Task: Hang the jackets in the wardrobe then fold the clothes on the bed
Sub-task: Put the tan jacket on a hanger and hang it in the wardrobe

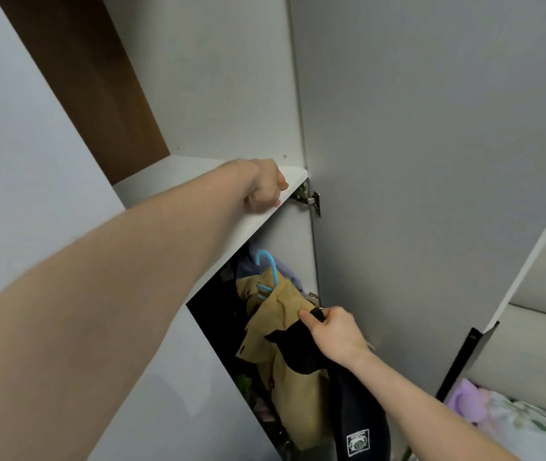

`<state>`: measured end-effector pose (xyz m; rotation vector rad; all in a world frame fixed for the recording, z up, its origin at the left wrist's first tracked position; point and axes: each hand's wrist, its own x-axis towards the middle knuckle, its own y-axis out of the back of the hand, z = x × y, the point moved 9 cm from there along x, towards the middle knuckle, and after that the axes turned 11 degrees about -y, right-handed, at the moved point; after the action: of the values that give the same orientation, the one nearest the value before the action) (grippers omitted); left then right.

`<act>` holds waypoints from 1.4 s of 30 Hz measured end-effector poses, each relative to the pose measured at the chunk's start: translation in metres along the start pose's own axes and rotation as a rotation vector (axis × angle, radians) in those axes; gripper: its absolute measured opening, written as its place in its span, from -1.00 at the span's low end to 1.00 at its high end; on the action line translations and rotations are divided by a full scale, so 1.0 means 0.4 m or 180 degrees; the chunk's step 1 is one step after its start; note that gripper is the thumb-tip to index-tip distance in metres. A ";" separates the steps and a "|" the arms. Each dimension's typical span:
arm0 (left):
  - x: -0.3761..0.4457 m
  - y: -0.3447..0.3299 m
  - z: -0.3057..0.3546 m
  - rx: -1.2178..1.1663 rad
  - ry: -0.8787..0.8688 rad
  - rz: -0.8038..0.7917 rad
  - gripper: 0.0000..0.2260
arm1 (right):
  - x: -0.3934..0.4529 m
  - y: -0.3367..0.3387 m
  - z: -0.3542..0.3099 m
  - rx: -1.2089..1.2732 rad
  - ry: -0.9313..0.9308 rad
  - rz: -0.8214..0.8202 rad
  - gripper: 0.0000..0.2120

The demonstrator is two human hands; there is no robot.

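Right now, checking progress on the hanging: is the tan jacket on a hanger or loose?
On a hanger: the blue hanger hook rises from the tan jacket collar inside the wardrobe.

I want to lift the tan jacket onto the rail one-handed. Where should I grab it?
Probably by the blue hanger: grip its neck just below the hook, coming from the front, under the shelf. The hook stands free above the tan jacket collar, while the right hand pinches only loose dark fabric.

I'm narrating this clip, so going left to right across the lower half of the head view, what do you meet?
Blue plastic hanger hook → tan cotton jacket → right hand pinching black fabric → black wardrobe door handle → lilac object on the bed.
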<state>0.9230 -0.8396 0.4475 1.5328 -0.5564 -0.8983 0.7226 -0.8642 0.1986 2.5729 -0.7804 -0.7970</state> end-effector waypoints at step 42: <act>-0.042 -0.040 -0.010 -0.0510 -0.0094 0.0281 -0.51 | 0.269 -0.252 -0.295 -0.1201 0.0569 -0.0020 -0.50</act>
<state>0.9139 -0.8214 0.4354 1.3427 -0.5556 -0.8775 0.9083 -0.8302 0.2007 2.2694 -0.5117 -0.6342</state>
